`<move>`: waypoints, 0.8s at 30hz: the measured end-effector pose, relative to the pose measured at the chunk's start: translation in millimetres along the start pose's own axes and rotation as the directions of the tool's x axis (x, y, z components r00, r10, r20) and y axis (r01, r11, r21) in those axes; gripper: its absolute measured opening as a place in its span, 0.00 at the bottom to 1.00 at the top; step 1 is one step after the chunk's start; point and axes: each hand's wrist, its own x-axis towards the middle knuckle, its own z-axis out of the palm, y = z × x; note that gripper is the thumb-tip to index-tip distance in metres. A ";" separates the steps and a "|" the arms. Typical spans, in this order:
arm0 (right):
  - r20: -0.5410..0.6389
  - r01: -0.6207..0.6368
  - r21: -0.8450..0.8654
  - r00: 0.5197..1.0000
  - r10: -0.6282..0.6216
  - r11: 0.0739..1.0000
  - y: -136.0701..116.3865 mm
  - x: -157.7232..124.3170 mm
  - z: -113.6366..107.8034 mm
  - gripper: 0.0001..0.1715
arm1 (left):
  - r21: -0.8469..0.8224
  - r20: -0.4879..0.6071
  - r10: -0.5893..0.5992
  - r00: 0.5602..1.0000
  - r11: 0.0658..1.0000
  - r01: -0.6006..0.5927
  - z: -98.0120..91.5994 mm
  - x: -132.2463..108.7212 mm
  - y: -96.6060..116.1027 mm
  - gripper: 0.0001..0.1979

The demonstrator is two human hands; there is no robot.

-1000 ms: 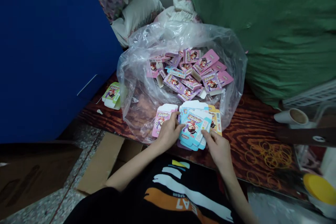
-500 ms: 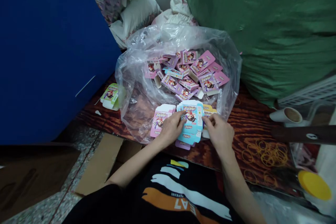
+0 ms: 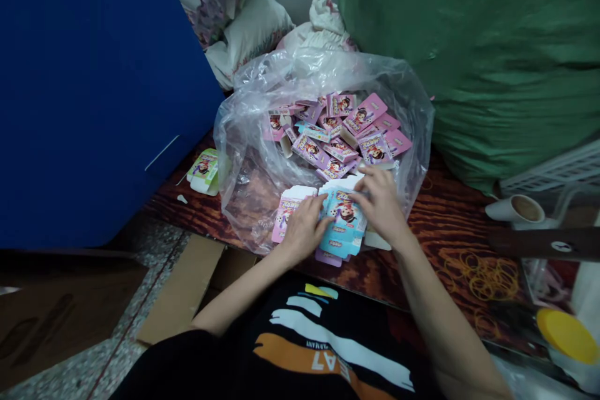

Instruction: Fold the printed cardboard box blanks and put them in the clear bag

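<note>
A flat light blue carton [image 3: 344, 219] with a cartoon figure lies on top of a small stack at the table's front edge. My left hand [image 3: 304, 230] grips its left side, thumb and forefinger on the printed face. At its upper right edge, my right hand [image 3: 382, 206] has its fingers bent around the carton's border. Beside my left hand is a stack of flat pink cartons [image 3: 282, 217], partly covered by that hand. A purple carton flap [image 3: 328, 258] sticks out below the blue one. Yellow cartons at the right are mostly hidden by my right hand.
Behind the stacks, a clear plastic bag [image 3: 253, 106] lies open with several folded pink and purple boxes [image 3: 309, 149]. A green carton [image 3: 205, 169] is at left. Rubber bands [image 3: 490, 275], a paper cup [image 3: 515, 208] and a yellow lid [image 3: 567, 334] are at right.
My right hand has moved up from the carton's right side to its upper right edge. My left hand stays on the carton's left side. The view has shifted slightly.
</note>
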 end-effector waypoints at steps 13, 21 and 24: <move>0.127 -0.098 0.607 0.992 0.026 0.789 -56.6 -16.1 -30.6 0.27 | -0.702 0.711 0.277 0.646 0.233 0.673 -2.0 2.2 12.9 0.38; 0.055 -0.279 0.814 0.910 0.411 0.509 -36.6 -35.4 -8.7 0.29 | -0.761 0.620 0.004 0.785 0.246 0.600 -1.1 -4.9 18.1 0.32; 0.183 -0.401 0.796 0.873 0.452 0.452 -39.1 -48.3 2.2 0.25 | -0.781 0.547 -0.068 0.835 0.319 0.537 -0.2 -4.0 17.9 0.35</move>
